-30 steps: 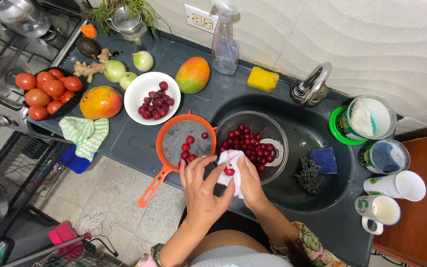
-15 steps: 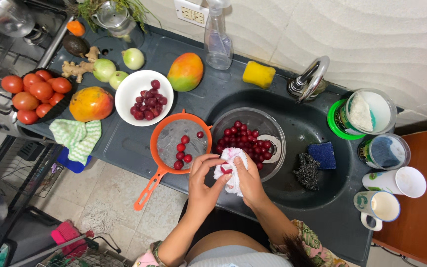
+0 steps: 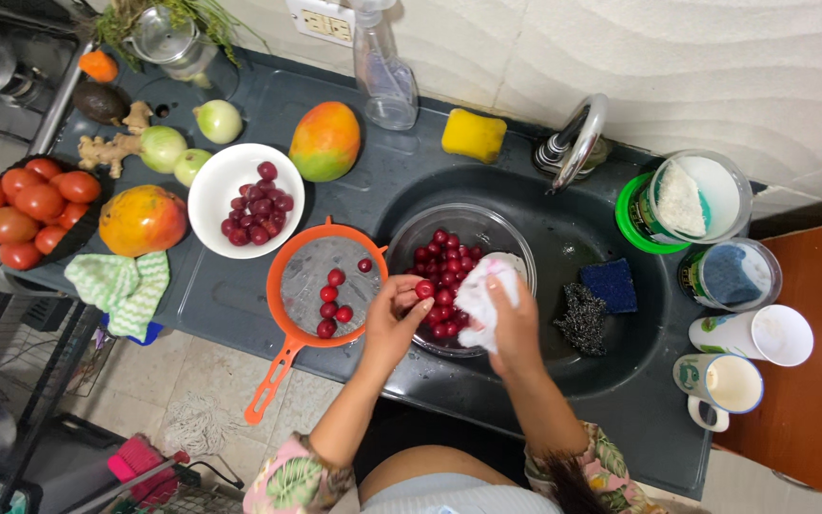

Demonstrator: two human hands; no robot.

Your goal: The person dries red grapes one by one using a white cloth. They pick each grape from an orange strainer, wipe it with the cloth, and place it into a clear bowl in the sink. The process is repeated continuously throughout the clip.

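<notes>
Right hand bunches white cloth over glass bowl, hiding part of fruit inside. Left hand pinches one red fruit at bowl's left rim. Orange strainer just left of bowl; steel scourer right.

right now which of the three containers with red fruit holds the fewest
The orange strainer: it holds only about five red fruits, with mesh showing between them. The white bowl holds a small heap, and the clear bowl in the sink holds the most.
</notes>
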